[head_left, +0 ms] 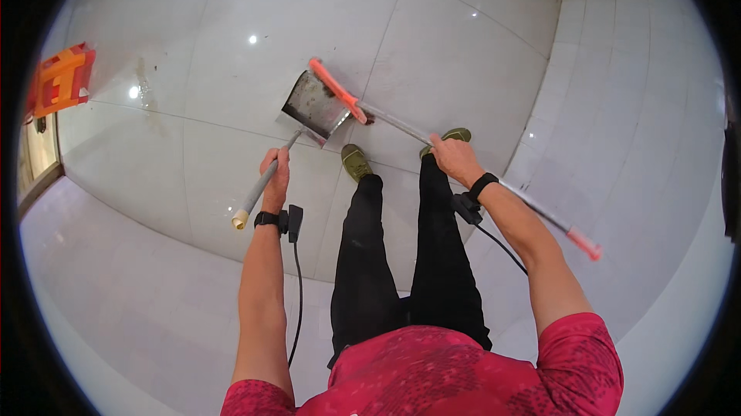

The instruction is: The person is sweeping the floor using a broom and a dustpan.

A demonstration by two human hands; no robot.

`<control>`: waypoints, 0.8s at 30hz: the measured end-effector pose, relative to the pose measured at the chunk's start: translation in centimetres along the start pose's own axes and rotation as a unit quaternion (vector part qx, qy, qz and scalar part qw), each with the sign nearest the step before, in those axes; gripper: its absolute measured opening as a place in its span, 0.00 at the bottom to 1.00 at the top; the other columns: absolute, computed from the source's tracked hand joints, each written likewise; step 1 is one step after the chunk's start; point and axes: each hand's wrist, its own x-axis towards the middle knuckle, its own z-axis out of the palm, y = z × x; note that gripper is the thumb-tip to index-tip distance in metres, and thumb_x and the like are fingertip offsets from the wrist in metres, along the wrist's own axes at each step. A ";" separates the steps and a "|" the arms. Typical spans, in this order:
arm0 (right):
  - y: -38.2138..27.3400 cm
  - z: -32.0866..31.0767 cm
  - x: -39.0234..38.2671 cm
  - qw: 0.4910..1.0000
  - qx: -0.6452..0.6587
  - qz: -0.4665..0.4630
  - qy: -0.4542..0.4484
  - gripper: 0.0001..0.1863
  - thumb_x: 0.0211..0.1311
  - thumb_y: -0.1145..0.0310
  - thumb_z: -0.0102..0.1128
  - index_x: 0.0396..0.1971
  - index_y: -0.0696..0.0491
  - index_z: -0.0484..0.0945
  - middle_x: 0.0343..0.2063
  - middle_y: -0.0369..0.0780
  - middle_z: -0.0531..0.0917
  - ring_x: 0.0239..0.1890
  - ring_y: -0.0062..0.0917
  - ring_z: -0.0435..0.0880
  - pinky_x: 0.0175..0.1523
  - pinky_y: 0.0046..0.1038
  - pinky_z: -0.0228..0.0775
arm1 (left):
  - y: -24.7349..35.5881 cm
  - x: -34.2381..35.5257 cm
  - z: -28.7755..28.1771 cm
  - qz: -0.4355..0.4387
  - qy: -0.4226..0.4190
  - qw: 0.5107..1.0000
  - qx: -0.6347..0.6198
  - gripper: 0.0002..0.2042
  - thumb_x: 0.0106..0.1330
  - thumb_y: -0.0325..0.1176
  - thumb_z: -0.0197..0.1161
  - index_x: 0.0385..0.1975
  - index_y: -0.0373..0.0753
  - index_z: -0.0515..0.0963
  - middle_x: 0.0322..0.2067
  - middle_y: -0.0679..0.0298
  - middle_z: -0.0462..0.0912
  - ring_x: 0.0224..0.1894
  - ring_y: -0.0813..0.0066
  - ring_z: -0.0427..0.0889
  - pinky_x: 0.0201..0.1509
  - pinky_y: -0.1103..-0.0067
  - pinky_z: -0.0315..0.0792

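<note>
Floor (463, 38): pale glossy tiles, light spots reflected; an orange crate (62, 80) sits far left, well apart from the work.

Person stands mid-scene, red shirt, black trousers, olive shoes pointing to the far side.

Broom (463, 155): long axis runs diagonally, from its red-tipped handle end near right up to the orange head (337, 90) at far left of centre. Right hand (455, 160) is clenched around the shaft about midway, so the head lies ahead and to the left of that hand.

Dustpan (312, 107): metal, mouth facing the broom head, which touches or lies just over its right edge; cannot tell which. Dirt specks show inside the pan. Its grey handle (258, 188) slants back toward the near left.

Left hand (275, 177) grips that handle, fist closed, short of its pale end cap. The pan lies just ahead and right of this hand; the left hand is nearer to it than the right.
</note>
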 end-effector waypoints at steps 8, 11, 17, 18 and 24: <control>0.0 1.6 -6.1 0.996 0.022 0.085 -0.021 0.13 0.58 0.62 0.51 0.41 0.50 0.70 0.21 0.47 0.78 0.26 0.43 0.78 0.30 0.43 0.69 | -1.5 0.2 -0.5 0.017 -0.008 0.999 0.026 0.16 0.62 0.43 0.52 0.17 0.40 0.66 0.15 0.71 0.63 0.20 0.84 0.61 0.24 0.83 0.58; 4.1 3.3 -11.0 0.980 0.064 0.186 -0.003 0.14 0.58 0.63 0.50 0.44 0.50 0.70 0.23 0.49 0.79 0.30 0.46 0.78 0.34 0.46 0.69 | -0.3 -0.2 0.2 -0.025 -0.024 0.999 -0.020 0.16 0.63 0.41 0.51 0.17 0.39 0.66 0.15 0.71 0.63 0.20 0.84 0.61 0.25 0.83 0.58; 12.2 6.4 -20.9 0.934 0.122 0.336 0.012 0.15 0.59 0.62 0.47 0.42 0.55 0.71 0.29 0.54 0.78 0.34 0.50 0.76 0.39 0.47 0.68 | 0.9 -0.5 0.4 -0.037 0.024 0.995 -0.092 0.14 0.64 0.37 0.49 0.17 0.39 0.65 0.15 0.70 0.63 0.21 0.83 0.62 0.27 0.83 0.59; 13.4 7.8 -22.8 0.924 0.130 0.359 0.007 0.15 0.58 0.62 0.47 0.40 0.56 0.71 0.30 0.54 0.78 0.35 0.51 0.76 0.40 0.46 0.68 | 1.1 -0.6 0.7 -0.035 0.017 0.995 -0.092 0.14 0.64 0.37 0.49 0.17 0.39 0.65 0.15 0.70 0.63 0.21 0.83 0.62 0.27 0.83 0.59; 17.4 17.3 -29.2 0.884 0.134 0.446 -0.037 0.15 0.57 0.62 0.47 0.37 0.59 0.71 0.31 0.55 0.78 0.36 0.51 0.76 0.42 0.46 0.68 | 2.2 -0.2 2.9 -0.102 0.124 0.977 -0.139 0.14 0.63 0.40 0.52 0.17 0.41 0.65 0.15 0.70 0.62 0.19 0.81 0.61 0.27 0.82 0.61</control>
